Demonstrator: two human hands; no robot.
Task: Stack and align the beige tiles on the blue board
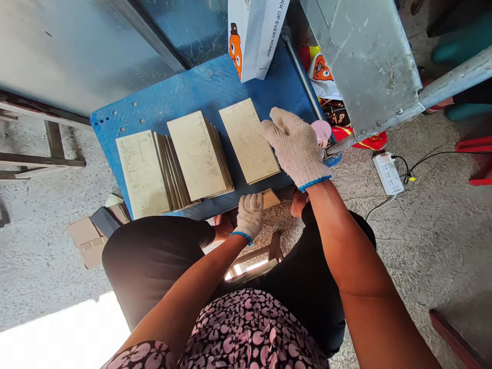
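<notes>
Three stacks of pale rectangular boards lie on a blue table [192, 89]: a left stack [140, 171], a middle stack [198, 154] and a right stack [248, 138]. My right hand [294, 146], in a knitted glove, rests curled at the right edge of the right stack; whether it grips anything is hidden. My left hand [250, 215], also gloved, hangs below the table's near edge with its fingers closed on a small tan board [270, 199].
A white paper bag [253, 36] stands at the table's far edge. A grey metal machine housing [365, 61] rises to the right. A white power strip [387, 173] and cables lie on the concrete floor. Cardboard pieces [86, 238] lie at the left.
</notes>
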